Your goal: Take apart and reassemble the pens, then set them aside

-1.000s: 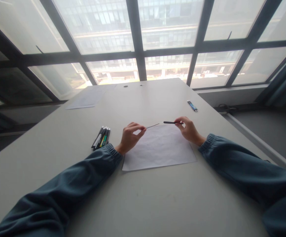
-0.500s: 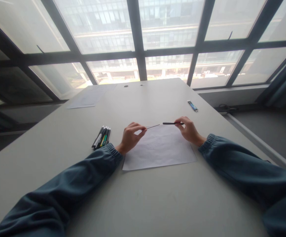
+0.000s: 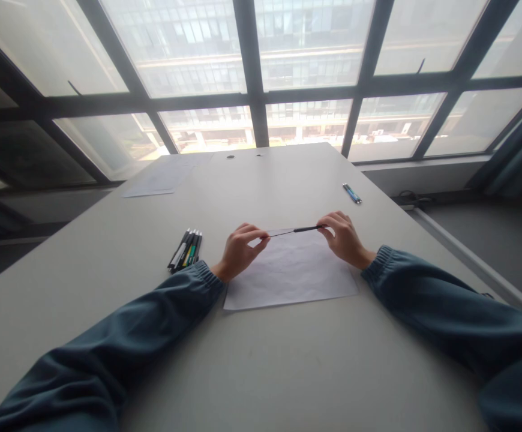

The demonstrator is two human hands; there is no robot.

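Between finger and thumb, my left hand (image 3: 240,250) pinches a thin dark pen refill (image 3: 281,233) that points right. My right hand (image 3: 344,241) grips a black pen barrel (image 3: 306,228) near its right end. The refill's free tip meets the barrel's left end; whether it has entered the opening is too small to tell. Both parts are held over the far edge of a white sheet of paper (image 3: 292,273), which lies on the table and looks slightly wrinkled.
A bunch of pens (image 3: 186,249) lies left of my left hand on the white table (image 3: 261,366). Blue pens (image 3: 351,193) rest near the right edge. Farther off are another paper sheet (image 3: 155,180) and a small round dark disc (image 3: 230,157).
The gap between refill and barrel has closed. My right hand has brought the barrel slightly left and down, and its left end now meets the refill tip. My left hand has hardly moved.
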